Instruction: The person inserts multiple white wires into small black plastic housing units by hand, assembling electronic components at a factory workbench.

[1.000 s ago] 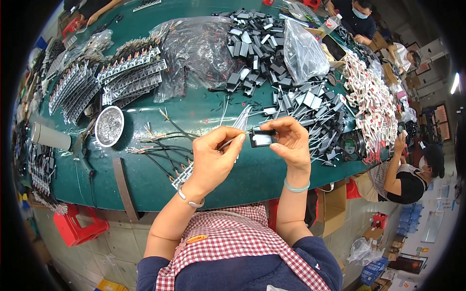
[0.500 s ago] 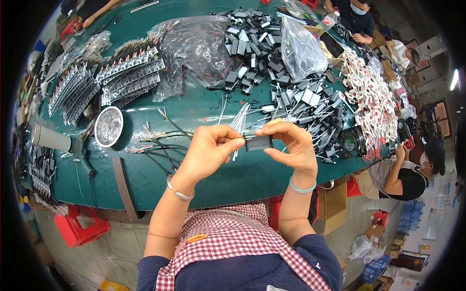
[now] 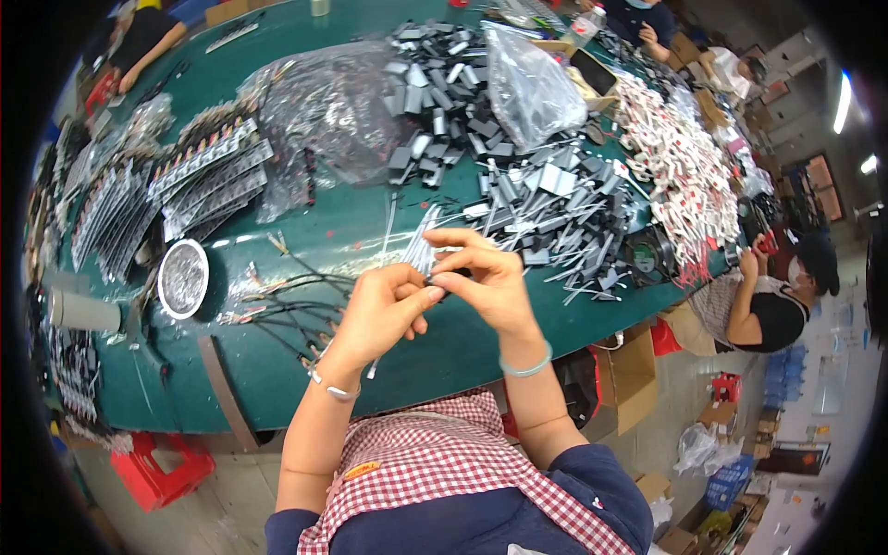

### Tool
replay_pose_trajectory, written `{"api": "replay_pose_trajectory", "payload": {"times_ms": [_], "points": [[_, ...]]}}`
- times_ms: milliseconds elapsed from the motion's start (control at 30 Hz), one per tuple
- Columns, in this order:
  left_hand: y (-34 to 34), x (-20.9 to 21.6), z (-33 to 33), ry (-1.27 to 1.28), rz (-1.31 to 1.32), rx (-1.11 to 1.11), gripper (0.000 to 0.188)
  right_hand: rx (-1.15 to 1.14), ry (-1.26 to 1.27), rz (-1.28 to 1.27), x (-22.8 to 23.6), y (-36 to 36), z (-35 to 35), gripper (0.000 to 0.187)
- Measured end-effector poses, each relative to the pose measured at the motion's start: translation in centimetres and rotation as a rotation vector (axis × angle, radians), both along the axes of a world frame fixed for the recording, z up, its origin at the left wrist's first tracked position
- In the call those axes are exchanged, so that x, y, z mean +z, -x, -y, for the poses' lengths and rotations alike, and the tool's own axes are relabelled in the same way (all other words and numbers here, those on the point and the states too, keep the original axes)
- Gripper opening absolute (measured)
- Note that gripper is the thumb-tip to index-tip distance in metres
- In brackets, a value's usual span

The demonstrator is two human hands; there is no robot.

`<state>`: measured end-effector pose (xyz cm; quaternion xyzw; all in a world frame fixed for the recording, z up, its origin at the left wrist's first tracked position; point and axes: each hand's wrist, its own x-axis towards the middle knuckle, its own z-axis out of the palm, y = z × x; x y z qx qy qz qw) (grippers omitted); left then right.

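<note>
My left hand [image 3: 381, 310] and my right hand [image 3: 487, 280] meet over the near part of the table. Both have thumb and fingers pinched at a small black plastic case [image 3: 433, 280], now almost wholly hidden by the fingertips. A narrow white strip [image 3: 373, 368], like a cable tie, shows below my left hand; whether I hold it I cannot tell. Just beyond my hands lies a bundle of white cable ties [image 3: 421, 239]. Black cables [image 3: 294, 301] with stripped, coloured wire ends spread to the left of my left hand.
Black and grey cases [image 3: 439, 83] are heaped ahead, others with white ties [image 3: 555, 208] to the right. Beyond lie white-and-red parts [image 3: 680, 162]. At left are circuit-board strips [image 3: 213, 176], a white bowl [image 3: 183, 279] and a grey cylinder [image 3: 85, 310]. A co-worker [image 3: 772, 296] sits right.
My hands have come closer together, and the case between them, plainly visible before, is now mostly covered by fingers. The view has shifted, so the table's contents appear further left.
</note>
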<state>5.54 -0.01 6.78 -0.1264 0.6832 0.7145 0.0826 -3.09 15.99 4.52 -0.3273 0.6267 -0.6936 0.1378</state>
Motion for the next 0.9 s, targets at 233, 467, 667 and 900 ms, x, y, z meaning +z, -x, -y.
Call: {"api": "replay_pose_trajectory", "payload": {"times_ms": [233, 467, 667, 900], "points": [[1.2, -2.8, 0.5, 0.396, -0.174, 0.015, 0.024, -0.511, 0.054, 0.001, 1.2, 1.8, -2.9, 0.008], [4.8, -6.4, -0.6, 0.781, -0.252, 0.05, 0.027, -1.021, -0.068, -0.872, 3.3, 7.5, -7.1, 0.003], [6.5, -9.4, -1.3, 1.133, -0.157, 0.027, 0.016, -0.821, -0.662, -1.095, -2.4, 10.8, -8.8, 0.01], [6.5, -9.1, -0.3, 0.855, -0.036, 0.068, 0.013, -0.837, -0.705, -1.087, -1.9, 10.1, -4.9, 0.023]]}}
